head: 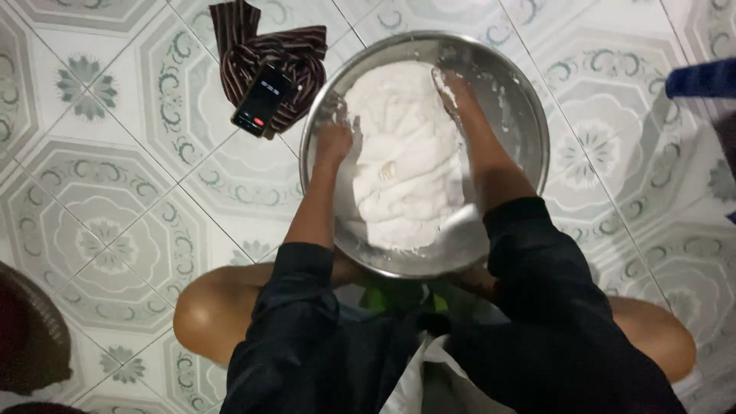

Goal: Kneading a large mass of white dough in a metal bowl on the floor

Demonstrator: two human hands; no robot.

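Observation:
A large round metal basin (529,115) sits on the tiled floor in front of my knees. It holds a big mass of white dough (406,161) with folds across its top. My left hand (334,140) presses into the dough's left edge, fingers curled and coated in white. My right hand (451,90) is pushed into the dough at the upper right, its fingers buried in the white mass. Both dark sleeves are pulled up to the elbows.
A dark phone (262,100) lies on a striped brown cloth (295,50) just left of the basin. A dark woven basket (31,330) sits at the lower left edge. A blue object (701,78) shows at the right edge. Patterned tiles cover the floor.

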